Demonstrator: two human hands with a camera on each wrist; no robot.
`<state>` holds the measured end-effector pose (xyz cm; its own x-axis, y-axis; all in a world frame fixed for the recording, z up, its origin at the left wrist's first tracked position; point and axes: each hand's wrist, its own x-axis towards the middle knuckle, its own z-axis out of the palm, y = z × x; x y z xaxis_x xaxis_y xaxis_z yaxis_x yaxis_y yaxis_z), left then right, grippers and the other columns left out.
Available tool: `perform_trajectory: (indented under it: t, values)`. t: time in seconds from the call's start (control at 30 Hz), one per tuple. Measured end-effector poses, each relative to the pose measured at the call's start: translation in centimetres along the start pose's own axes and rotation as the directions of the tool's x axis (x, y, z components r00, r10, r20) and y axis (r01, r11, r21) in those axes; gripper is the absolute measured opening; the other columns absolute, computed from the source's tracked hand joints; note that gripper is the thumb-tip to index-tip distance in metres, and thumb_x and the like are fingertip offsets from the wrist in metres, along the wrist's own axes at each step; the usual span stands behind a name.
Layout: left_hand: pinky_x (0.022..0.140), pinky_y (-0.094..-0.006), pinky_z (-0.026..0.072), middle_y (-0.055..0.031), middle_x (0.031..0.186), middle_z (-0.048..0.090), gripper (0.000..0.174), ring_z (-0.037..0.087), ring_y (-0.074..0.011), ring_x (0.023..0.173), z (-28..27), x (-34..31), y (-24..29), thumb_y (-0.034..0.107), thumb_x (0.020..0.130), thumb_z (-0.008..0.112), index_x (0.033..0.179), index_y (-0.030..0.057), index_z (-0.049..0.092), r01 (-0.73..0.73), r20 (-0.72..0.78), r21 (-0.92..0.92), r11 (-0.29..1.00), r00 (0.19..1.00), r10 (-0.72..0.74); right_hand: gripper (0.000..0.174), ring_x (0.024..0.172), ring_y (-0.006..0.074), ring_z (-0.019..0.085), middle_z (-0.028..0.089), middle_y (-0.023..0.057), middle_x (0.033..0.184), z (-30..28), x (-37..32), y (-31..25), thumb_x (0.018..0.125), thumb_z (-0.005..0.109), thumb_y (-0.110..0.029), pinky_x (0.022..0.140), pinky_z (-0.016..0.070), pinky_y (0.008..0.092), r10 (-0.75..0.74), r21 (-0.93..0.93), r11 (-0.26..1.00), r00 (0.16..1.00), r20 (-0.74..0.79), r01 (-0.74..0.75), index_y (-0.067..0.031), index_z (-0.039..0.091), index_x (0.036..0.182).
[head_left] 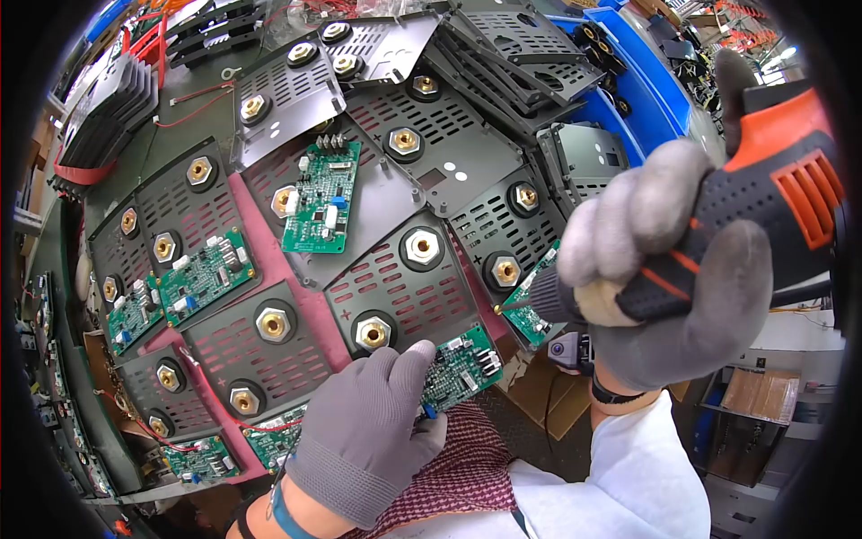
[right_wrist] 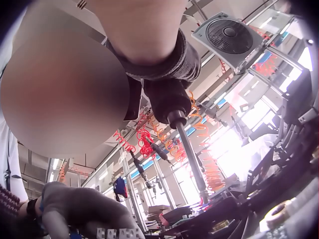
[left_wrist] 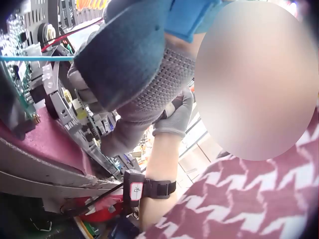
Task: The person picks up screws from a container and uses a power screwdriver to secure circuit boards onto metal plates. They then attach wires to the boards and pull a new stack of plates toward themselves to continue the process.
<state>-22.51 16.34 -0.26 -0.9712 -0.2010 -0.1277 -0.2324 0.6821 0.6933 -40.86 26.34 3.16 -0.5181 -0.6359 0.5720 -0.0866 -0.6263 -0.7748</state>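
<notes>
My gloved right hand [head_left: 682, 234] grips an orange and black power screwdriver [head_left: 763, 193], raised at the right. Its bit, with a small brass-coloured tip [head_left: 497, 309], points left over the plates. The long shaft [right_wrist: 190, 157] shows in the right wrist view. Low in the middle, my gloved left hand [head_left: 364, 431] holds a green circuit board [head_left: 464, 366] by its left side, thumb and forefinger at its edges. That board lies at the near edge of a slotted grey metal plate [head_left: 404, 292] bearing two brass-centred hex nuts. The left palm is hidden.
More slotted plates [head_left: 256, 337] with nuts cover the pink-topped bench [head_left: 310, 314]. Several carry green boards [head_left: 206, 274]; one board [head_left: 323, 198] lies loose on a plate. Stacked plates [head_left: 512, 54] and a blue bin [head_left: 646, 81] stand behind. A cardboard box [head_left: 543, 391] sits below right.
</notes>
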Motion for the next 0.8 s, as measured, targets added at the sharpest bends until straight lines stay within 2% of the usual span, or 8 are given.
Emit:
perform_trajectory:
  t: [0.07,0.2,0.3,0.43,0.57,0.63,0.73,0.8]
  values:
    - [0.064,-0.0405,0.0476,-0.0126,0.082,0.055,0.058,0.058,-0.0317,0.076,0.1,0.0,-0.1,0.016,0.064,0.074,0.115,0.0042,0.050,0.008,0.018,0.014,1.000,1.000,-0.009,0.042,0.053,0.0136,0.045,0.046,0.0055,0.068,0.6,0.0,0.5,0.090,0.053,-0.042,0.051,0.0456,0.0297,0.086,0.132,0.987,0.996,0.037,-0.090,-0.0014,0.043,0.087]
    - [0.065,-0.0408,0.0476,-0.0128,0.083,0.055,0.058,0.058,-0.0320,0.077,0.2,0.2,-0.1,0.017,0.065,0.074,0.116,0.0039,0.049,0.034,0.060,0.004,0.999,0.998,-0.034,0.044,0.054,0.0144,0.048,0.046,0.0054,0.065,1.0,-1.2,0.1,0.089,0.054,-0.045,0.052,0.0470,0.0288,0.170,0.022,0.985,0.985,-0.004,-0.170,-0.0021,0.043,0.087]
    - [0.065,-0.0407,0.0476,-0.0131,0.084,0.055,0.058,0.058,-0.0319,0.077,0.3,0.3,0.0,0.016,0.066,0.073,0.116,0.0031,0.048,0.019,0.042,0.021,1.000,0.999,-0.020,0.041,0.059,0.0135,0.050,0.047,0.0074,0.078,1.8,-2.0,0.0,0.092,0.051,-0.040,0.053,0.0497,0.0302,0.006,-0.157,0.987,0.989,-0.145,-0.029,0.0005,0.042,0.093]
    - [0.065,-0.0407,0.0475,-0.0136,0.086,0.055,0.057,0.059,-0.0321,0.078,0.2,0.7,-0.1,0.015,0.066,0.072,0.116,0.0020,0.047,0.009,0.051,0.037,0.999,0.999,-0.011,0.041,0.061,0.0130,0.050,0.045,0.0061,0.081,2.4,-1.7,-0.1,0.093,0.050,-0.038,0.049,0.0493,0.0301,-0.048,-0.204,0.979,0.976,-0.212,0.004,0.0011,0.041,0.100]
    - [0.066,-0.0413,0.0474,-0.0138,0.087,0.055,0.057,0.058,-0.0330,0.080,0.2,0.8,-0.3,0.015,0.067,0.072,0.116,0.0023,0.047,-0.006,0.061,0.028,1.000,0.998,0.005,0.039,0.057,0.0122,0.047,0.043,0.0046,0.077,-0.3,-2.0,1.4,0.093,0.050,-0.039,0.048,0.0490,0.0309,-0.081,-0.012,0.997,0.996,-0.025,0.081,-0.0010,0.044,0.097]
    - [0.066,-0.0415,0.0472,-0.0138,0.087,0.055,0.057,0.058,-0.0332,0.080,0.1,0.8,-0.4,0.015,0.067,0.072,0.116,0.0024,0.047,0.001,0.066,0.017,1.000,0.998,-0.002,0.040,0.056,0.0119,0.046,0.042,0.0042,0.075,0.6,-1.5,-0.2,0.093,0.048,-0.041,0.047,0.0468,0.0310,0.080,-0.208,0.975,0.997,-0.020,-0.083,-0.0005,0.044,0.096]
    - [0.067,-0.0418,0.0469,-0.0138,0.087,0.055,0.056,0.058,-0.0335,0.080,0.4,0.7,-0.8,0.015,0.067,0.072,0.115,0.0024,0.048,0.018,0.090,-0.028,0.999,0.996,-0.016,0.036,0.055,0.0114,0.044,0.040,0.0035,0.076,0.1,-1.6,0.3,0.094,0.045,-0.041,0.045,0.0430,0.0301,0.124,-0.211,0.971,0.991,0.054,-0.110,-0.0046,0.045,0.098]
    - [0.067,-0.0419,0.0468,-0.0138,0.086,0.055,0.056,0.057,-0.0335,0.080,0.5,0.7,-1.1,0.015,0.067,0.072,0.115,0.0024,0.048,0.027,0.100,-0.058,0.998,0.995,-0.021,0.030,0.055,0.0106,0.043,0.038,0.0032,0.078,0.1,-1.6,0.5,0.095,0.043,-0.040,0.044,0.0395,0.0288,0.058,-0.188,0.981,0.996,0.074,-0.043,-0.0110,0.046,0.101]
